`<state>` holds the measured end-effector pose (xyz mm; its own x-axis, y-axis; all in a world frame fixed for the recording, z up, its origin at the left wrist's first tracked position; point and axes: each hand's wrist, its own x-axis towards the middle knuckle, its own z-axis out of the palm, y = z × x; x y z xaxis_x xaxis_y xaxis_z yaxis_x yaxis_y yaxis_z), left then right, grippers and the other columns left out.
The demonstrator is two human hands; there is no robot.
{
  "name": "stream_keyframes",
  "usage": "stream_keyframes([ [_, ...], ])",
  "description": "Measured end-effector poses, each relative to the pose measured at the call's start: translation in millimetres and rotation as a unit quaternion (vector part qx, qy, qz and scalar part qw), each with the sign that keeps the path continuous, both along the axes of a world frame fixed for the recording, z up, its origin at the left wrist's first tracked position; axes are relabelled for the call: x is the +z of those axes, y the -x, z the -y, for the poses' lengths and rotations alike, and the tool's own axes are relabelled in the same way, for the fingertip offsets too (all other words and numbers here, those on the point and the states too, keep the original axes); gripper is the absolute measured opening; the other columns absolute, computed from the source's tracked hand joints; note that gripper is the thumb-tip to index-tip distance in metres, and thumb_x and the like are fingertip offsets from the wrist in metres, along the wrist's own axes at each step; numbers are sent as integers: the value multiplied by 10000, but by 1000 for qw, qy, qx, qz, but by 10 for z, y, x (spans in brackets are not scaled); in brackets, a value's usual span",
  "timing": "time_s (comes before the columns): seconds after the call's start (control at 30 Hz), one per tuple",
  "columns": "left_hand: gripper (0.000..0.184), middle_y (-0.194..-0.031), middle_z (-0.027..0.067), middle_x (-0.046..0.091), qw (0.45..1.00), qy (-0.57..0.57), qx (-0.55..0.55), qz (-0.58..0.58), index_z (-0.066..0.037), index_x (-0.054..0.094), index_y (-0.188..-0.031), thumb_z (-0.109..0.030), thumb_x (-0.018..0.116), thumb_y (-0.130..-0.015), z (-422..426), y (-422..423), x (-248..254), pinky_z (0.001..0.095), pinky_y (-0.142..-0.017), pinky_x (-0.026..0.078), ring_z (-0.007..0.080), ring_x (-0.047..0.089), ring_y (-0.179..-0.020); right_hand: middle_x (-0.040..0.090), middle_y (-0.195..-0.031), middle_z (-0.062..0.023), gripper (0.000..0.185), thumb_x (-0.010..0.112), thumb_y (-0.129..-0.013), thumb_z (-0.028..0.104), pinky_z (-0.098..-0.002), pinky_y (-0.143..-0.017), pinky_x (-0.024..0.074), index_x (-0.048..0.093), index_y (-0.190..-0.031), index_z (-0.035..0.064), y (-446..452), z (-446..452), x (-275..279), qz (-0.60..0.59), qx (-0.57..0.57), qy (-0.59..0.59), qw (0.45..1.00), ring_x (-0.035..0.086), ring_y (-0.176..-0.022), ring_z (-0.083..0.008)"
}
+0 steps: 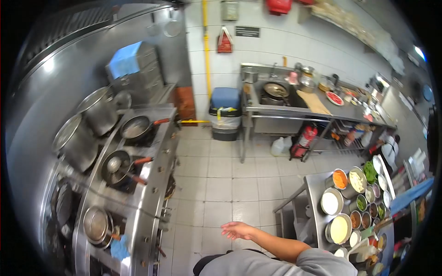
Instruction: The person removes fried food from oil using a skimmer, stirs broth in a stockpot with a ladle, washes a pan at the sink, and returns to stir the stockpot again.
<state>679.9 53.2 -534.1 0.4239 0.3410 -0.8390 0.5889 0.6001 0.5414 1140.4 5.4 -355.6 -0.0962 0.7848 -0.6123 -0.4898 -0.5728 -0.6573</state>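
Note:
One bare hand and forearm show at the bottom centre, reaching in from the right side of the body; it is my right hand [235, 231]. Its fingers are apart and hold nothing, above the tiled floor [218, 188]. My left hand is out of view. To the left stands a steel stove [152, 184] with a black pan [136, 127], a second pan [115, 166] with a ladle in it, and a strainer [95, 224] over a pot. On the right, a steel table [313, 184] bears a bowl of orange pieces [340, 179] and a pot of yellow liquid [339, 229].
Two tall pots [76, 142] stand behind the stove. At the back are a blue-lidded bin [225, 99], a steel counter [294, 110] with a pan [276, 90], and a red fire extinguisher [305, 140] beneath. A person [389, 152] is at the far right.

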Motion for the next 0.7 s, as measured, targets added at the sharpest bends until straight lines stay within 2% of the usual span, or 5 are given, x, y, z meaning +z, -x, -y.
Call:
stream_keyframes([
  [0.37,213,-747,56,567,987,128,-95,-4,-104,629,-933,-300,567,-878,-1769,-2650,-697,283,-618,489,179,583,-714,622,-942,-27,304,522,-934,210,-210,-573,492,503,-1200,65,-1923,33,-9,-36,-326,-60,943,582,-688,-71],
  [0.47,250,-807,65,581,947,-113,-299,16,-93,622,-999,-305,557,-882,-2033,-3453,-823,313,-694,487,189,580,-815,620,-943,-38,273,488,-948,175,-225,-583,493,505,-1187,46,-2501,32,-38,-31,-378,-27,925,589,-706,-95],
  [0.6,287,-907,93,603,747,-338,-571,45,-84,595,-1063,-301,551,-881,-2735,-4391,-1140,377,-733,488,220,580,-888,619,-909,-36,271,514,-936,202,-225,-566,484,520,-1161,51,-3408,103,230,57,-420,35,905,574,-672,-91],
  [0.67,324,-1061,143,595,979,14,-177,-95,-71,552,-1109,-296,541,-876,-2878,-4965,-754,469,-725,502,311,590,-919,617,-890,-32,271,528,-928,216,-224,-551,474,531,-1146,55,-3940,104,407,92,-459,40,883,565,-654,-92],
  [0.7,346,-1086,154,584,983,9,-167,-74,-78,529,-1139,-300,543,-874,-3096,-5251,-678,486,-699,509,332,591,-910,615,-871,-28,271,541,-921,230,-223,-536,463,543,-1131,59,-4201,108,470,122,-494,42,860,557,-637,-92],
])
